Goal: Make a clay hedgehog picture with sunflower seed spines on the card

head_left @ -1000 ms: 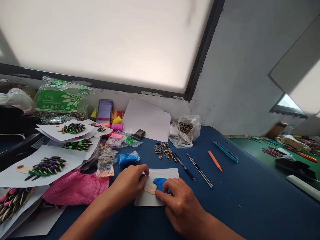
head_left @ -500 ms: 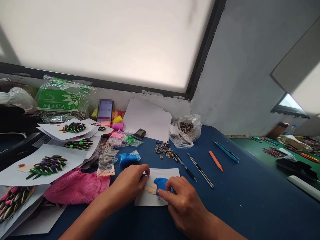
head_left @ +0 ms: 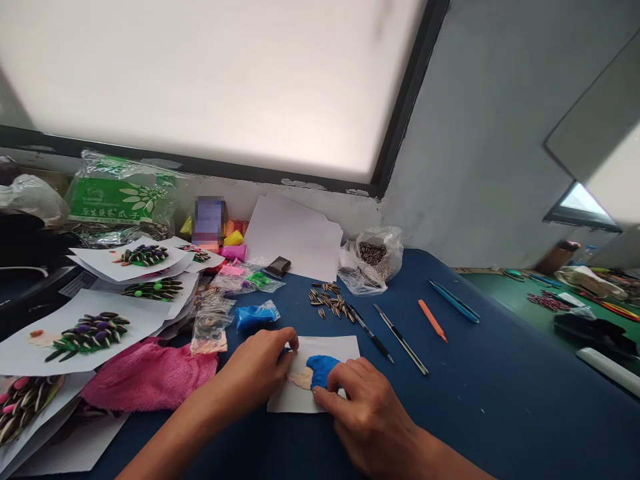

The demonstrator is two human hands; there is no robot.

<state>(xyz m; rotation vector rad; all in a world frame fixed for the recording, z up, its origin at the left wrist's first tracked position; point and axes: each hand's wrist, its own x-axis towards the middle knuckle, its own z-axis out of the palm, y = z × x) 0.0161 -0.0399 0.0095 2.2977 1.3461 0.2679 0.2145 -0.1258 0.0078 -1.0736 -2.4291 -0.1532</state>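
Note:
A small white sheet of paper lies on the blue table before me. Stuck on it are a patch of blue modelling clay and, at its left, a flat beige piece of clay. My left hand holds the sheet by its left edge, thumb and forefinger bent and close together. With bent fingers, my right hand presses the blue clay at its right and lower side, covering part of it. Loose sunflower seeds lie beyond the sheet, near a pen.
A craft knife, orange marker and blue tweezers lie rightward. Behind are a bag of seeds and a blue clay packet. At left sit a pink cloth and stacked seed-decorated papers.
My right hand has shifted slightly along the blue clay, its fingers closer together at the lower edge. The left hand stays at the paper's left edge.

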